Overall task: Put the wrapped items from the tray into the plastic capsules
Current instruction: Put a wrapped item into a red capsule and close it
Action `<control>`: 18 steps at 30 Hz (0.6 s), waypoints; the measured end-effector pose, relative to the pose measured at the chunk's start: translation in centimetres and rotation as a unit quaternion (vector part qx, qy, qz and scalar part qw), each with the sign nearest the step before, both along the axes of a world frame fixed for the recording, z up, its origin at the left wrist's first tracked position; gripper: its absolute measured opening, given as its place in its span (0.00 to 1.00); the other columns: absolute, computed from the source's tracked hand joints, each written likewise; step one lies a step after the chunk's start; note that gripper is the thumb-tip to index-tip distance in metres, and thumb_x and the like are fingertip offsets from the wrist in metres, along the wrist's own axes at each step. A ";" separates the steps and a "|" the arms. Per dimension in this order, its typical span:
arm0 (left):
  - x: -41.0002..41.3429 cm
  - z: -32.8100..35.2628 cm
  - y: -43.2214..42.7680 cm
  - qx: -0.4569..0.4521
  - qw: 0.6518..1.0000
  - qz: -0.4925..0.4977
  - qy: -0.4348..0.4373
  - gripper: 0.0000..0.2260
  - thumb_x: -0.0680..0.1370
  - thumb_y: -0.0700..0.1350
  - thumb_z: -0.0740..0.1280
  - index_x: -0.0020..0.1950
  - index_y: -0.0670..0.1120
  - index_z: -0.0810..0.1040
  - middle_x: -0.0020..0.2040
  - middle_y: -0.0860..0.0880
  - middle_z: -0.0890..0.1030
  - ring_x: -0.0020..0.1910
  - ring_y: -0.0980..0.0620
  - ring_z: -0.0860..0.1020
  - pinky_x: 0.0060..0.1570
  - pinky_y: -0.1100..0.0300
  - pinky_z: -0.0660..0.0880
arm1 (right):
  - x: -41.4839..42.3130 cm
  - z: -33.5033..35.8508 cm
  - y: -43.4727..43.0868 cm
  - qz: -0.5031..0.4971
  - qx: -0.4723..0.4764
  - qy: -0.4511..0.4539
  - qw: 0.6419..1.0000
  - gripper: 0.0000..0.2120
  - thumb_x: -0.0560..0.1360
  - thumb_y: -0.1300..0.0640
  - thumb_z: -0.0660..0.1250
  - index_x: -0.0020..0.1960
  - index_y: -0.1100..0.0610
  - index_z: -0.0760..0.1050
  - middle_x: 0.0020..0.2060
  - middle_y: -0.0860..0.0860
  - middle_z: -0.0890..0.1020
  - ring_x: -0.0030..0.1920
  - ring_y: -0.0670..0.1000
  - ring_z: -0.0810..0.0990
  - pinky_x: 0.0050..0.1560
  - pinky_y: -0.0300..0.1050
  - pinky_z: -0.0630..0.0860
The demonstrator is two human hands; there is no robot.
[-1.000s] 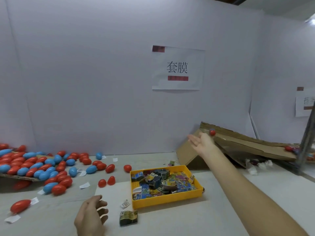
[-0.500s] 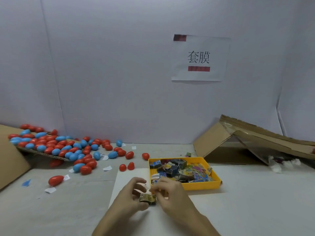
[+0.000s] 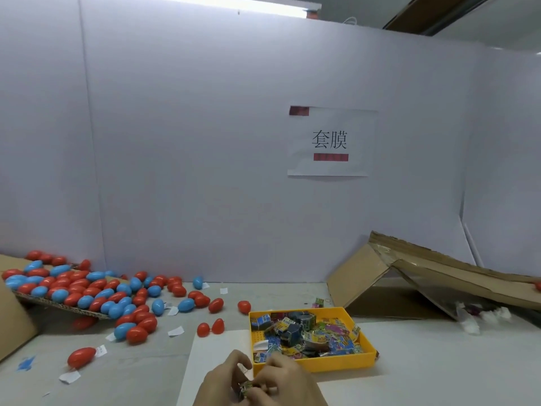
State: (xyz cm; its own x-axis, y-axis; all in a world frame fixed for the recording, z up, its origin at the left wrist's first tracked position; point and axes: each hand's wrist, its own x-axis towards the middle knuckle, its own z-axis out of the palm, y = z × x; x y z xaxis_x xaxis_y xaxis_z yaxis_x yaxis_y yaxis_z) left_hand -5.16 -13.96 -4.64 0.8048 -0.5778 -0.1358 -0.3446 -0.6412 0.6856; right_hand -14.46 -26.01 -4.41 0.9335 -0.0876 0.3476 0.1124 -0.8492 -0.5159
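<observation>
Here both hands' fingers (image 3: 234, 373) pinch one wrapped item (image 3: 245, 386) before the yellow tray (image 3: 336, 363).

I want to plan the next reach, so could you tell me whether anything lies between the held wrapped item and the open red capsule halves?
Nothing visible does: between the wrapped item and the red capsule halves lies only bare white sheet.

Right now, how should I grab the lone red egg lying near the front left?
Pinch the red egg across its fat middle, coming from above. It lies flat on its long side with bare table around it; the ends taper and might slip. Avoid the white paper slip at its right tip.
</observation>
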 end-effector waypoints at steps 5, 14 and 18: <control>1.2 -0.8 -1.3 0.044 0.999 -0.018 -0.003 0.13 0.80 0.47 0.66 0.49 0.55 0.60 0.42 0.57 0.70 0.41 0.63 0.70 0.36 0.78 0.65 | 0.5 0.7 -0.7 0.007 0.020 0.049 0.999 0.13 0.81 0.53 0.64 0.58 0.59 0.82 0.58 0.54 0.77 0.61 0.46 0.73 0.54 0.19 0.58; 1.9 -1.8 -1.9 0.063 0.997 -0.023 -0.045 0.14 0.79 0.49 0.67 0.51 0.54 0.60 0.52 0.52 0.72 0.48 0.60 0.70 0.52 0.74 0.66 | 1.0 1.2 -0.6 -0.014 -0.005 0.127 0.992 0.14 0.82 0.59 0.60 0.63 0.60 0.79 0.63 0.53 0.78 0.67 0.46 0.72 0.59 0.22 0.60; 2.1 -2.0 -2.0 0.083 0.994 -0.024 -0.071 0.17 0.79 0.50 0.67 0.42 0.57 0.58 0.49 0.54 0.71 0.45 0.62 0.69 0.49 0.74 0.66 | 1.2 1.1 -0.4 -0.028 0.034 0.156 0.987 0.14 0.82 0.61 0.59 0.63 0.61 0.79 0.65 0.52 0.77 0.68 0.47 0.71 0.61 0.26 0.62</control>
